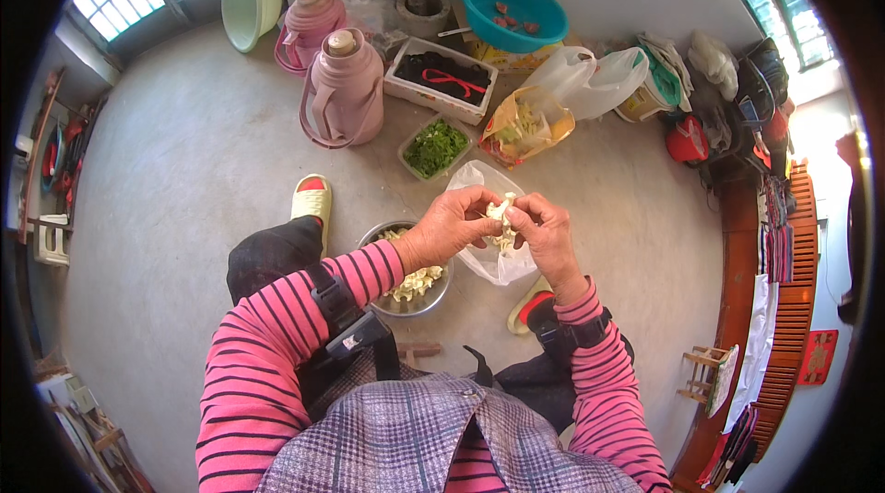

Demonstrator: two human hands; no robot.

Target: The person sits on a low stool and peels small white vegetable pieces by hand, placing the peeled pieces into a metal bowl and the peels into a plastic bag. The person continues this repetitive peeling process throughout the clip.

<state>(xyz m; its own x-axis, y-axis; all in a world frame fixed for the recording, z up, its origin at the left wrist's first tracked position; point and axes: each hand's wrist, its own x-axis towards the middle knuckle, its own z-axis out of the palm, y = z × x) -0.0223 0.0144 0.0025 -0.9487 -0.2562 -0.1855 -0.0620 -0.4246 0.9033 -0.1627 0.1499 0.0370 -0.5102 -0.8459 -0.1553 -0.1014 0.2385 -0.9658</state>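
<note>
My left hand (452,228) and my right hand (546,233) meet over a clear plastic bag (493,263) on the floor. Both pinch a small pale piece of vegetable (501,213) between their fingertips. Under my left wrist stands a metal bowl (441,295) with several pale peeled pieces in it. Striped pink sleeves and dark wrist straps cover both forearms.
Two pink thermos jugs (341,88) stand ahead on the concrete floor, with a tub of chopped greens (435,147), a white box (441,76), a teal basin (513,9) and plastic bags of vegetables (530,124). My slippered feet (312,200) flank the bowl. A small wooden stool (708,373) stands at right.
</note>
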